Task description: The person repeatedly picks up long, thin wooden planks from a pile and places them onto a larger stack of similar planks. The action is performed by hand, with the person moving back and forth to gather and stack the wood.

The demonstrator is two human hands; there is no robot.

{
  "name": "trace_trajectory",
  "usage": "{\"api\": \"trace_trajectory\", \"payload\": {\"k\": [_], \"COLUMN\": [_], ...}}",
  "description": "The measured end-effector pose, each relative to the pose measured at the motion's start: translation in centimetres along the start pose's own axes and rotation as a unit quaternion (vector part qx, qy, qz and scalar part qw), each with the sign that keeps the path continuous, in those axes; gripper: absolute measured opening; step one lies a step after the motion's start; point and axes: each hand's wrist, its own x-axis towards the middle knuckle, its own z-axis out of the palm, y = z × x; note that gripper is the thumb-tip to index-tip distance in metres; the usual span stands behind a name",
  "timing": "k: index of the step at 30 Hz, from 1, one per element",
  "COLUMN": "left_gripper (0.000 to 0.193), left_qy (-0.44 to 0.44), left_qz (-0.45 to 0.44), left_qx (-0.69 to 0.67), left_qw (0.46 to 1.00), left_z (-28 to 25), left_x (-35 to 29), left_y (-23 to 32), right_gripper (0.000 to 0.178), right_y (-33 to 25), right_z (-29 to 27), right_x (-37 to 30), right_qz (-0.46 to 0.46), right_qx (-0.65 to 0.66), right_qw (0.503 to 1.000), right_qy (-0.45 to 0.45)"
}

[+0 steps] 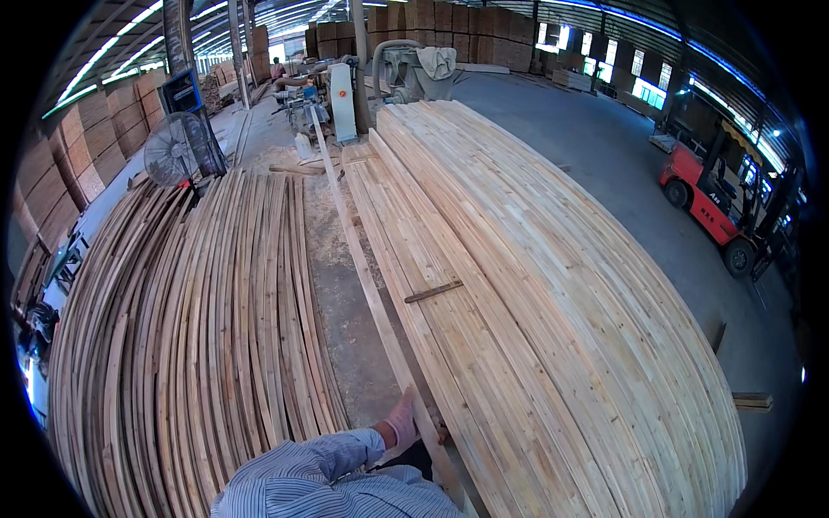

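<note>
A long, narrow wooden strip [373, 298] runs from beside my body to the machine at the far end of the aisle. My left hand [400, 420], in a pale glove below a striped sleeve, is closed on the strip's left edge near its close end. Just across the strip, a small brownish patch shows low by the stacked boards; it may be fingertips of my right hand, but the strip hides most of it. On the right lies a broad stack of pale planed boards [553, 285], with a short dark stick [433, 292] across its lower near part.
Rough wooden strips [216, 319] are piled on the left. A pedestal fan [171, 148] stands beyond them. A machine with a pale cabinet [342, 102] is at the aisle's far end. Sawdust lies on the floor [332, 259]. A red forklift [710, 207] is parked far right.
</note>
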Motion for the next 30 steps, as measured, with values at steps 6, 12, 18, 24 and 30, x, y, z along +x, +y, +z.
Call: {"api": "trace_trajectory", "payload": {"k": [6,12,18,24,30], "left_gripper": [0.066,0.068,0.058,0.044,0.033], "left_qy": [-0.061,-0.079,-0.21,-0.286,-0.167], "left_qz": [0.035,0.077,-0.03,-0.287,-0.232], "left_qx": [-0.02,0.013,0.11,0.161,0.254], "left_qw": [0.997,0.994,0.971,0.9,0.924], "left_z": [1.5,2.5,1.6,-1.6,-3.7], "left_x": [7.2,10.5,9.3,3.6,5.6], "left_y": [7.3,18.5,11.1,-6.1,-12.0], "right_gripper": [0.033,0.041,0.063,0.073,0.064], "right_y": [0.5,-1.1,-9.4,-18.0,-23.0], "right_z": [-10.0,-21.2,-29.5,-35.9,-41.2], "right_x": [-3.0,-3.5,7.7,19.5,28.0], "right_qz": [0.053,0.103,0.148,0.172,0.092], "right_qx": [0.159,0.232,0.367,0.467,0.409], "right_qw": [0.986,0.966,0.918,0.867,0.908], "right_qy": [0.001,-0.046,-0.03,0.015,0.008]}}
